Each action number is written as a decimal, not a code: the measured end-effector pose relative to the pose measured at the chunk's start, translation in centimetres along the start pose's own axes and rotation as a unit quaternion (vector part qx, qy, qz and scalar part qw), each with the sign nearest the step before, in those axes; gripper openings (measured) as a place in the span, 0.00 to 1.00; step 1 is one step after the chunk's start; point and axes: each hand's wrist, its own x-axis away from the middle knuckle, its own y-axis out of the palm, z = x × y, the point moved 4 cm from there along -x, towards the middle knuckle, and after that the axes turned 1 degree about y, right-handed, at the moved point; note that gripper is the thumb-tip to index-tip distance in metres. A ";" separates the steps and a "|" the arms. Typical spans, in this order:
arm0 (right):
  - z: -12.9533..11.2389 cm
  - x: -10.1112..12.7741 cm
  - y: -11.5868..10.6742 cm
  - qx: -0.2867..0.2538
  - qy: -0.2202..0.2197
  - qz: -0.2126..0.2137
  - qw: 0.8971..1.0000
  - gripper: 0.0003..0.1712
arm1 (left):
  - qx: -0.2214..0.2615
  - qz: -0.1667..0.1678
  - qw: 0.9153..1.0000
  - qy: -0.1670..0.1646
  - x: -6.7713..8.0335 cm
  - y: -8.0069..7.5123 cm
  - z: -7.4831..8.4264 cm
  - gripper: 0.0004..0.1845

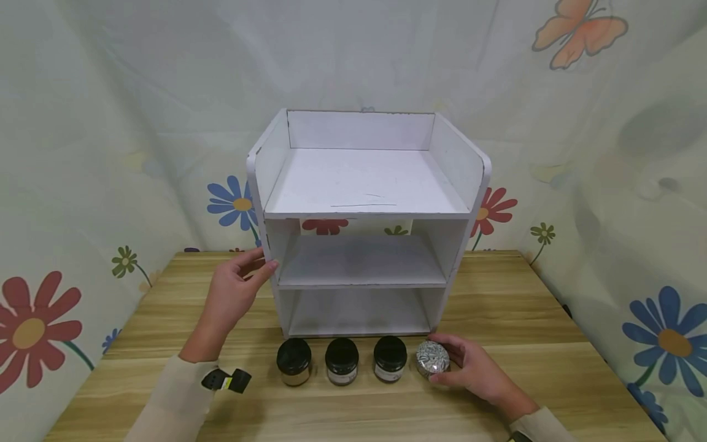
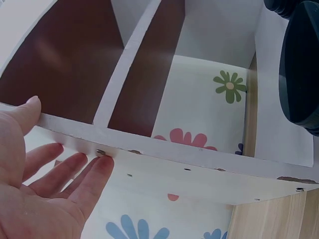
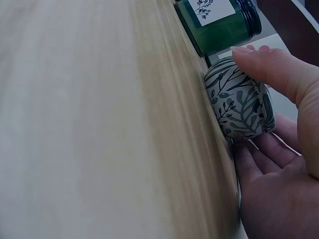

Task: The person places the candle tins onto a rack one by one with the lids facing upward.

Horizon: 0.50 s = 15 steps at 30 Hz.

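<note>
In the head view, a white wooden shelf unit (image 1: 367, 285) stands on the table. My left hand (image 1: 234, 294) holds its left side panel (image 2: 164, 157), thumb at the front edge and fingers against the outer face. At the front right, my right hand (image 1: 469, 368) grips a small round tin (image 1: 432, 359), with the thumb on one side and fingers on the other. Leaf and branch patterns cover the tin (image 3: 241, 102), which sits on the tabletop. Three black-lidded jars (image 1: 294, 361), (image 1: 342, 361), (image 1: 390, 358) continue the row to its left.
The wooden table (image 1: 497, 307) carries everything. Behind it hangs a pale cloth (image 1: 353, 55) printed with flowers and a butterfly. A green jar (image 3: 217, 27) with a white label stands right beside the tin in the right wrist view.
</note>
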 end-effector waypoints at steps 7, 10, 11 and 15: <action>0.0 0.0 0.0 0.005 -0.001 0.003 1.000 0.46 | 0.002 -0.008 1.000 -0.007 -0.1 -0.2 -0.2 0.36; 0.0 0.1 0.0 0.008 -0.002 0.006 1.000 0.46 | 0.006 -0.010 1.000 -0.013 0.0 -0.2 -0.3 0.36; 0.1 0.1 0.0 0.007 -0.002 0.006 1.000 0.46 | 0.009 -0.010 1.000 -0.015 0.0 -0.2 -0.3 0.36; 0.1 0.1 0.0 0.001 -0.002 0.006 1.000 0.46 | 0.015 -0.008 1.000 -0.022 0.1 -0.2 -0.3 0.36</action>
